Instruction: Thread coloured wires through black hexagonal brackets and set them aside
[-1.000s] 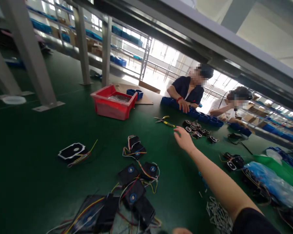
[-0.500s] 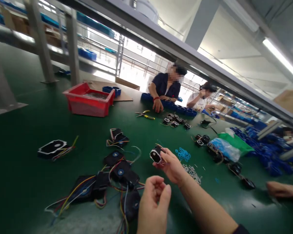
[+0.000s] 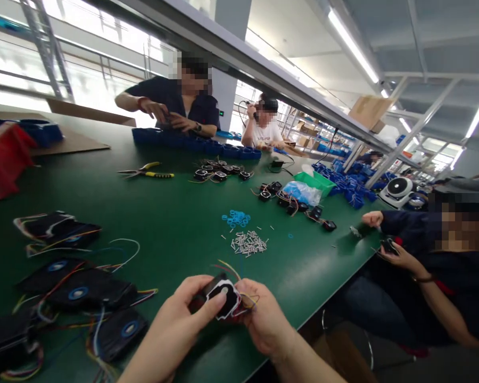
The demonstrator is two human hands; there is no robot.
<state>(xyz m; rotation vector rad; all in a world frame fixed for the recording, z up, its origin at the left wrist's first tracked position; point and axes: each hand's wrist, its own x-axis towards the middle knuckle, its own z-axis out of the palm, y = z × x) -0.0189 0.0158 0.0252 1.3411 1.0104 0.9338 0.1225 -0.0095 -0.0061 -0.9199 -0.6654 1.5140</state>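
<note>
A small black motor [image 3: 213,298] with a white-edged face and coloured wires is held low over the near edge of the table. My left hand [image 3: 179,324] is closed around it, thumb pressed on the face beside the round silver centre. My right hand [image 3: 265,314] is closed at the motor's wire side, its fingers among the coloured wires [image 3: 245,300]; its fingertips are partly hidden. Just beyond my hands lie a pile of small metal screws or pins [image 3: 249,243] and a heap of blue rings [image 3: 236,218]. To the left are several wired black motors [image 3: 99,295], some with blue rings on them.
Pliers [image 3: 146,173] and more motors [image 3: 219,170] lie farther back on the green table [image 3: 175,213]. A red bin [image 3: 3,159] stands at far left, a green container [image 3: 315,183] at right. One co-worker [image 3: 443,266] sits close on my right; two others work across the table.
My view has swung right. The motor, previously in my right hand alone, is now gripped by my left hand too. My left hand has closed on it. The co-worker across has both hands together.
</note>
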